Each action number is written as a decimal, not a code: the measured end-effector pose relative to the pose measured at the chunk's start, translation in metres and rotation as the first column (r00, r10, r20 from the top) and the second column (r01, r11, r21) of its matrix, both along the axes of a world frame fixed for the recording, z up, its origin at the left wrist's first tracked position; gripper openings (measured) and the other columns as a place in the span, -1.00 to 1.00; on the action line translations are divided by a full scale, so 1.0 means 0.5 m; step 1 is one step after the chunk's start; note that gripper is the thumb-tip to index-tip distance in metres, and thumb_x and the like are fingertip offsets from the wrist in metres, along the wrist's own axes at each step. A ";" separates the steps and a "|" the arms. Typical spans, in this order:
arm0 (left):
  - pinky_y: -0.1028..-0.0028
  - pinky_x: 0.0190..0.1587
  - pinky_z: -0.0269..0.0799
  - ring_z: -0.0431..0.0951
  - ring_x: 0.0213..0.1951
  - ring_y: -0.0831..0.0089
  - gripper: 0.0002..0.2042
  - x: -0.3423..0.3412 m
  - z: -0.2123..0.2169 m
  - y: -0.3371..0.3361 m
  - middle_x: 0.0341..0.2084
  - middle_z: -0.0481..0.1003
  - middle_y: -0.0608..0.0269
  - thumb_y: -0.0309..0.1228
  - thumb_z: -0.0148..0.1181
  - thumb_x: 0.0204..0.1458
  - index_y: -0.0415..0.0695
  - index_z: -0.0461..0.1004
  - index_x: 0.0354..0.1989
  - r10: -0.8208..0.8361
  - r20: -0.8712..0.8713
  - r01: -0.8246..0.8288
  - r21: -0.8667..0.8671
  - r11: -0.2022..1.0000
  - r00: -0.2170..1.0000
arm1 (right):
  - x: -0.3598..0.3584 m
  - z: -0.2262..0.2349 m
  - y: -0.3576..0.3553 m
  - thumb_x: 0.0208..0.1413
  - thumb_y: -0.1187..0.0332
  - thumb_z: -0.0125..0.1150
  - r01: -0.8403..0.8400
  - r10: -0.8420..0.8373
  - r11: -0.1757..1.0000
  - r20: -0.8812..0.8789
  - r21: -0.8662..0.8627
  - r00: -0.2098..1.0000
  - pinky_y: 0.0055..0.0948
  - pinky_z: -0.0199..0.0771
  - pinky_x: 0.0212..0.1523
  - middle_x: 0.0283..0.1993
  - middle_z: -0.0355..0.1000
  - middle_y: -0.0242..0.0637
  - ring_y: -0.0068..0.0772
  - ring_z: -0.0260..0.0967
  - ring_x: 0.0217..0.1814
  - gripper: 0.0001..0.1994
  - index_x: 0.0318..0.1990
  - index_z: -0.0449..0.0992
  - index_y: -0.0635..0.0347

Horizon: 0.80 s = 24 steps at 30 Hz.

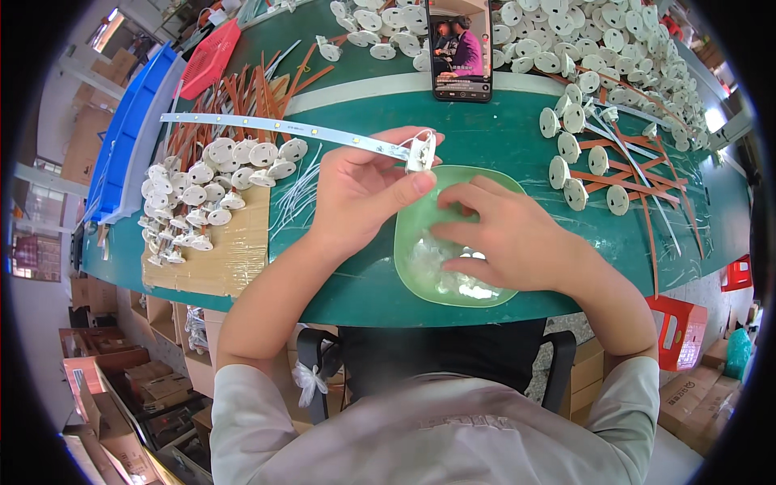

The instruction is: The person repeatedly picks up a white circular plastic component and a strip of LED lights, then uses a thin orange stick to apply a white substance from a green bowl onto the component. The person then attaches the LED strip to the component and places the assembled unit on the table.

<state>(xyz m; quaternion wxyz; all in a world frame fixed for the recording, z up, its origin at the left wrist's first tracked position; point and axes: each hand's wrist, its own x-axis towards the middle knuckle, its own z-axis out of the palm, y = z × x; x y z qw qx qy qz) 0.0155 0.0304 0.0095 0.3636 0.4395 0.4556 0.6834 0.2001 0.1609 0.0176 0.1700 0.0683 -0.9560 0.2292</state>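
Note:
My left hand point(356, 190) is closed, pinching a small white round fitting point(421, 152) between thumb and fingers. From that fitting an LED strip light point(279, 125) stretches out to the left, pale with small yellowish chips, and a thin white wire loops over the fitting. Over the light green bowl point(408, 271), my right hand point(505, 238) has its fingers spread and bent down into it; nothing shows between them. Small clear, shiny plastic pieces point(428, 257) lie in the bowl, partly covered by the right hand.
White round fittings lie on cardboard point(234, 267) at left and in a large heap point(606, 40) at right. Brown and white strips point(630, 174) are strewn beside them. A phone point(459, 52) stands behind the bowl. Blue point(129, 137) and red point(208, 61) trays edge the green table point(356, 295).

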 end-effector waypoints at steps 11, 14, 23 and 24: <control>0.39 0.05 0.52 0.56 0.01 0.34 -0.49 -0.004 0.004 -0.004 0.10 0.49 -0.12 -0.50 0.36 0.07 -0.33 0.40 0.21 -0.016 0.024 0.017 -0.054 0.998 1.000 | -0.006 -0.002 0.016 0.00 0.47 0.34 -0.124 0.121 0.929 -0.029 -0.350 0.992 -0.34 0.53 -0.36 -0.45 0.52 -0.28 -0.31 0.49 -0.44 -0.95 -0.37 0.63 0.24; 0.36 0.09 0.51 0.55 0.06 0.27 -0.48 -0.005 0.001 -0.010 0.16 0.45 -0.11 -0.50 0.36 0.07 -0.28 0.39 0.23 -0.059 0.123 0.061 -0.011 0.998 0.991 | -0.004 0.031 0.011 0.05 0.49 0.36 0.050 -0.073 0.873 -0.028 -0.485 0.997 -0.43 0.49 -0.47 -0.45 0.57 -0.25 -0.38 0.49 -0.52 -0.94 -0.36 0.63 0.29; 0.23 0.21 0.47 0.52 0.17 0.13 -0.38 0.022 0.010 -0.018 0.24 0.39 -0.11 -0.56 0.41 -0.02 -0.21 0.33 0.27 -0.171 0.210 0.180 -0.024 0.983 0.963 | -0.007 0.018 0.006 0.03 0.54 0.37 0.113 -0.297 0.877 -0.342 -0.466 0.892 -0.51 0.49 -0.46 -0.40 0.61 -0.20 -0.41 0.53 -0.50 -0.96 -0.36 0.63 0.31; 0.21 0.23 0.45 0.52 0.17 0.12 -0.38 0.024 0.010 -0.018 0.24 0.38 -0.11 -0.57 0.42 -0.03 -0.21 0.33 0.26 -0.175 0.222 0.185 -0.025 0.982 0.959 | -0.007 0.021 0.007 0.01 0.55 0.38 0.111 -0.278 0.900 -0.359 -0.421 0.891 -0.50 0.48 -0.47 -0.39 0.61 -0.19 -0.39 0.52 -0.51 -0.95 -0.36 0.62 0.30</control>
